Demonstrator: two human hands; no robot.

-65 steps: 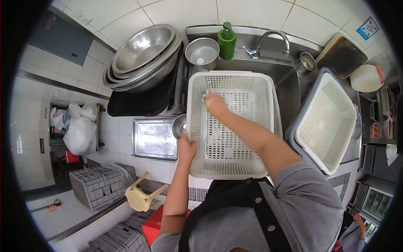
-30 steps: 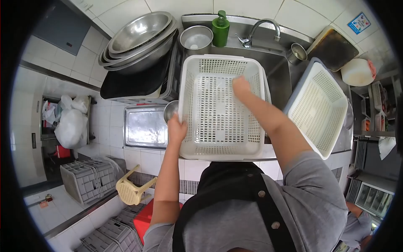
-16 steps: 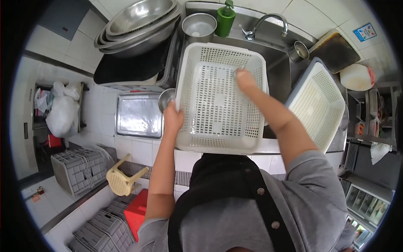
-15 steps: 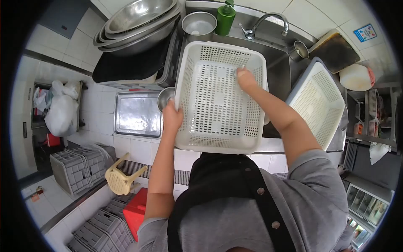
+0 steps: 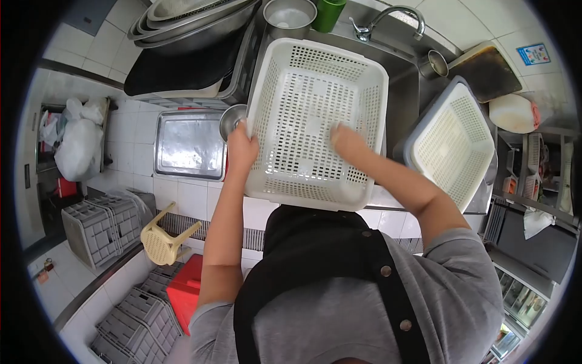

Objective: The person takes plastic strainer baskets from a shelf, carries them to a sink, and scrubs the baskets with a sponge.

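Note:
A white perforated plastic basket (image 5: 256, 176) is propped over the sink (image 5: 401, 100), its open side facing me. Its left rim is in the grip of my left hand (image 5: 242, 147), with the fingers partly hidden. Just beyond that hand is a small round metal bowl (image 5: 229, 119). My right hand (image 5: 350, 144) is closed, inside the basket against its slotted base. Motion smears it slightly, and I cannot make out what it holds. A second white basket (image 5: 454, 139), in a grey outer one, leans at the sink's right.
Behind the sink are a faucet (image 5: 397, 10), a metal pot (image 5: 290, 17) and a green bottle (image 5: 328, 15). Stacked metal colanders (image 5: 194, 30) stand at the upper left. A metal tray (image 5: 189, 144) lies at the left. A beige stool (image 5: 162, 244) is on the floor.
My right hand has moved down and slightly left across the basket's base. My left hand stays on the rim. The whole view has shifted slightly.

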